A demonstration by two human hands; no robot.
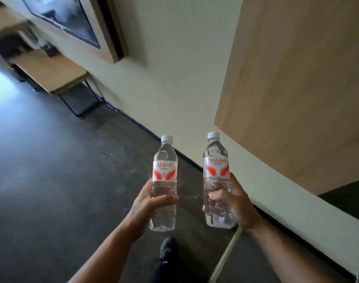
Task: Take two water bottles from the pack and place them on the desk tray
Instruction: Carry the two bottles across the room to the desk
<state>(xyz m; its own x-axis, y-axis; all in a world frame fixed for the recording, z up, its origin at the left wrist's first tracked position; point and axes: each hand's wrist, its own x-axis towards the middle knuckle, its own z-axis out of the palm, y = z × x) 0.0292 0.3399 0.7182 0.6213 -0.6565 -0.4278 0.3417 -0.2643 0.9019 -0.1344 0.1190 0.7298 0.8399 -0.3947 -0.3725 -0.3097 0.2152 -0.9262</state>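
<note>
I hold two clear water bottles upright in front of me, each with a white cap and a white label with red marks. My left hand point(146, 203) is wrapped around the lower half of the left bottle point(164, 170). My right hand point(233, 203) grips the lower half of the right bottle point(216, 166). Both bottles hang over the dark floor, a short gap between them. The wooden desk point(52, 74) stands far off at the upper left against the wall. Neither a tray nor the bottle pack shows in the view.
A dark floor point(52, 180) stretches ahead. A pale wall point(174, 68) runs along the right side, with a wood panel point(297, 78) close on the right. A dark framed screen point(62, 15) hangs above the desk. My shoe point(167, 248) shows below the bottles.
</note>
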